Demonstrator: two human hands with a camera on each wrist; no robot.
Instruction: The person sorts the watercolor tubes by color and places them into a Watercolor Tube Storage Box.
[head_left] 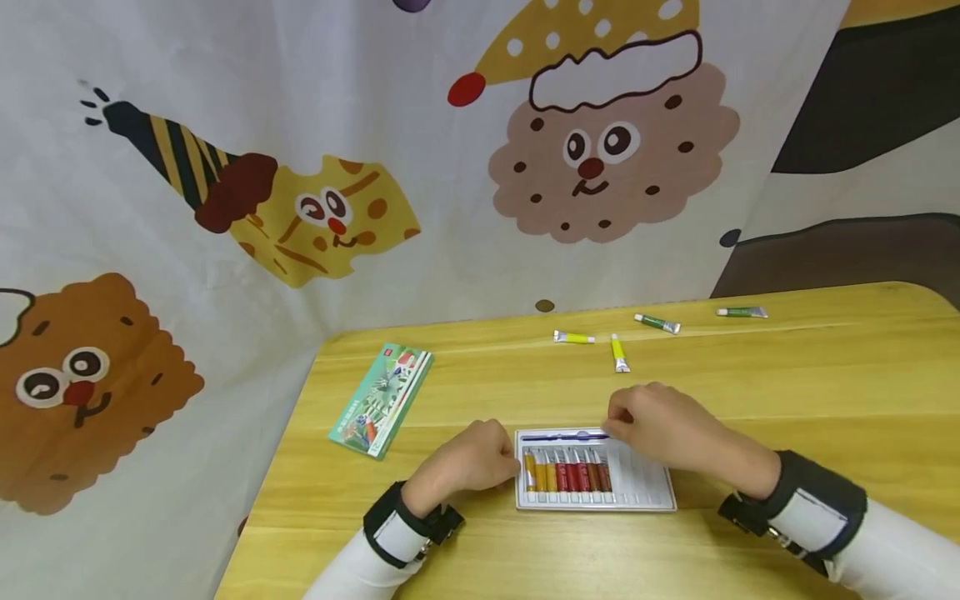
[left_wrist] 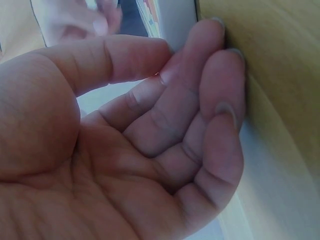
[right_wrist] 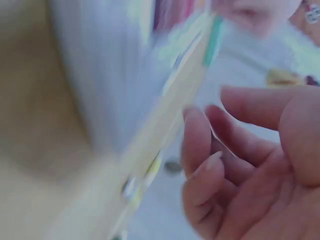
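A white plastic paint tray (head_left: 645, 487) lies flat on the table. Ochre-yellow tubes (head_left: 551, 477), red tubes (head_left: 572, 477) and brown tubes (head_left: 600, 477) fill its left part; slots on the right hold none. Along the top groove runs a blue paintbrush (head_left: 558, 437). At the tray's left edge, my left hand (head_left: 476, 457) holds the rim, thumb close to the forefinger in the left wrist view. My right hand (head_left: 667, 425) hovers over the upper right of the tray, partly hiding it. In the right wrist view its loosely bent fingers (right_wrist: 196, 132) have nothing between them.
Two yellow tubes (head_left: 574, 337) (head_left: 619, 353) and two green tubes (head_left: 657, 323) (head_left: 742, 312) lie loose behind the tray. A green paint box (head_left: 382, 400) rests at the left. Behind the wooden table (head_left: 825, 400) hangs a printed cloth (head_left: 450, 275).
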